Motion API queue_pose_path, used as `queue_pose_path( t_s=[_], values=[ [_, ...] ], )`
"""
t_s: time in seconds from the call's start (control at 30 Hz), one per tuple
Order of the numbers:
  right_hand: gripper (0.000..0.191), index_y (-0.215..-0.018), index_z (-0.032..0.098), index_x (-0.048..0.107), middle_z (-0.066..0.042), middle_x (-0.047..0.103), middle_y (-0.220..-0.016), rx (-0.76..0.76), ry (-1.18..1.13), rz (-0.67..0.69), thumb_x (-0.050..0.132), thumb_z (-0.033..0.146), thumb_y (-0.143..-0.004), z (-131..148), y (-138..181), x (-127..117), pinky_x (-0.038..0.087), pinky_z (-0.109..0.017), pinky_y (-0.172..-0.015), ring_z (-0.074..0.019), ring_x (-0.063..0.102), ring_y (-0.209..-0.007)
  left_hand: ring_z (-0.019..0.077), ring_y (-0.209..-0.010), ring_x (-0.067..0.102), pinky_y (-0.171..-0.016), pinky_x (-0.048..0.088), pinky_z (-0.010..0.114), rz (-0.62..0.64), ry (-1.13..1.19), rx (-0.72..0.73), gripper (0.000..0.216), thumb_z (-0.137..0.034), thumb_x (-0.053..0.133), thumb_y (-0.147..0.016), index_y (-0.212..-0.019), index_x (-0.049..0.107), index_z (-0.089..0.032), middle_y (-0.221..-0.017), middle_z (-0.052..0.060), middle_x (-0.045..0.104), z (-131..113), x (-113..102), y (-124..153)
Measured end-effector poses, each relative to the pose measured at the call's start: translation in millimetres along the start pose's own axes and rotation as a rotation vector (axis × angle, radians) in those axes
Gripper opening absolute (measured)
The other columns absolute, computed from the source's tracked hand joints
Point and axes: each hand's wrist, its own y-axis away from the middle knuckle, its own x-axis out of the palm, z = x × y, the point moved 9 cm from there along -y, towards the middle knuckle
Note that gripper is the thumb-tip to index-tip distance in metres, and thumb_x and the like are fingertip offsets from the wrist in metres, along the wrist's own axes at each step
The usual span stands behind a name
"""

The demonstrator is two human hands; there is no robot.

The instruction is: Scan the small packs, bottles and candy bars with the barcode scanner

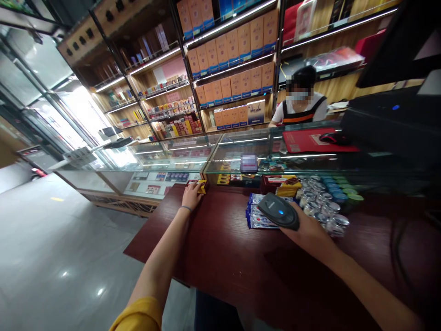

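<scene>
My right hand is wrapped around a dark barcode scanner with a small blue light on top. The scanner's head hangs over blue-and-white packets stacked on the dark red-brown counter. Farther left, my left hand reaches to the counter's back edge, its fingers closed over a small yellow-and-red packet. Just beyond the scanner lie yellow-and-brown packs. Several silver-topped cans stand in rows to the right, beside blue and green ones.
A glass display case borders the counter's back edge. On its top are a red mat and a computer mouse. A person is behind it. A dark monitor overhangs the right side. Shelves hold orange boxes.
</scene>
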Motion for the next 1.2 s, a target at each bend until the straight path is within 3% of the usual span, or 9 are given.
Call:
queue_pose_path(
  t_s=[0.13,0.33,0.47,0.6,0.73,0.87,1.03,1.2],
  values=[
    [0.048,-0.128,0.03,0.056,-0.005,0.078,-0.102,0.054,-0.097,0.02,0.066,0.039,-0.081,1.5,-3.2,-8.4,0.054,-0.034,-0.071,-0.0302,0.075,-0.094,0.034,-0.138,0.047,-0.117,0.037,0.052,-0.111,0.086,0.032,0.056,-0.026,0.068,-0.087,-0.142,0.056,-0.025,-0.146,0.016,0.052,-16.7,-2.5,2.1],
    [0.053,-0.125,0.025,0.056,-0.008,0.076,-0.108,0.082,-0.17,-0.199,0.071,0.039,-0.076,-11.3,-10.7,-47.7,0.056,-0.038,-0.079,-0.0308,0.072,-0.1,0.03,-0.122,0.057,-0.11,0.045,0.05,-0.292,0.23,0.141,0.039,-0.03,0.055,-0.096,-0.134,0.059,-0.021,-0.126,0.015,0.062,-78.9,-15.9,5.8],
    [0.046,-0.116,0.023,0.058,-0.006,0.076,-0.09,0.093,-0.253,-0.299,0.071,0.046,-0.078,-12.9,-14.3,-79.8,0.055,-0.035,-0.068,-0.0268,0.073,-0.079,0.0297,-0.116,0.058,-0.105,0.047,0.049,-0.397,0.279,0.2,0.033,-0.028,0.053,-0.097,-0.128,0.062,-0.019,-0.117,0.015,0.063,-142.5,-23.8,8.3],
    [0.044,-0.11,0.022,0.06,0.001,0.066,-0.063,0.2,-0.391,-0.358,0.071,0.05,-0.078,-20.8,-13.1,-105.7,0.045,-0.031,-0.044,-0.0178,0.055,-0.043,0.0286,-0.12,0.056,-0.107,0.047,0.049,-0.412,0.317,0.333,0.032,-0.023,0.051,-0.098,-0.128,0.061,-0.02,-0.123,0.015,0.061,-222.7,-23.3,10.2],
    [0.037,-0.103,0.023,0.061,0.005,0.058,-0.053,0.206,-0.428,-0.447,0.072,0.048,-0.079,-29.8,-10.2,-128.2,0.044,-0.03,-0.044,-0.0167,0.052,-0.04,0.0295,-0.13,0.051,-0.112,0.045,0.05,-0.33,0.27,0.496,0.041,-0.018,0.052,-0.097,-0.137,0.057,-0.022,-0.135,0.015,0.057,-299.9,-12.6,8.0],
    [0.033,-0.095,0.024,0.059,0.005,0.058,-0.052,0.224,-0.453,-0.494,0.072,0.049,-0.079,-42.8,-9.8,-138.6,0.043,-0.03,-0.044,-0.0167,0.052,-0.039,0.0334,-0.146,0.038,-0.119,0.038,0.052,-0.234,0.157,0.553,0.052,-0.014,0.054,-0.093,-0.144,0.052,-0.022,-0.15,0.016,0.047,-354.3,7.5,2.7],
    [0.033,-0.095,0.025,0.057,0.007,0.055,-0.05,0.241,-0.467,-0.529,0.072,0.049,-0.079,-48.7,-9.1,-141.5,0.041,-0.029,-0.041,-0.0165,0.051,-0.037,0.0395,-0.152,0.027,-0.12,0.028,0.063,-0.139,0.036,0.501,0.063,-0.021,0.058,-0.092,-0.153,0.044,-0.03,-0.161,0.012,0.039,-385.0,37.4,-2.1],
    [0.034,-0.096,0.024,0.059,0.006,0.057,-0.051,0.253,-0.46,-0.518,0.072,0.049,-0.078,-49.3,-9.8,-137.6,0.042,-0.029,-0.04,-0.0169,0.052,-0.038,0.0343,-0.14,0.043,-0.118,0.03,0.059,-0.104,0.019,0.46,0.049,-0.023,0.049,-0.098,-0.147,0.051,-0.029,-0.147,0.012,0.055,-387.6,51.0,-2.5]
  ],
)
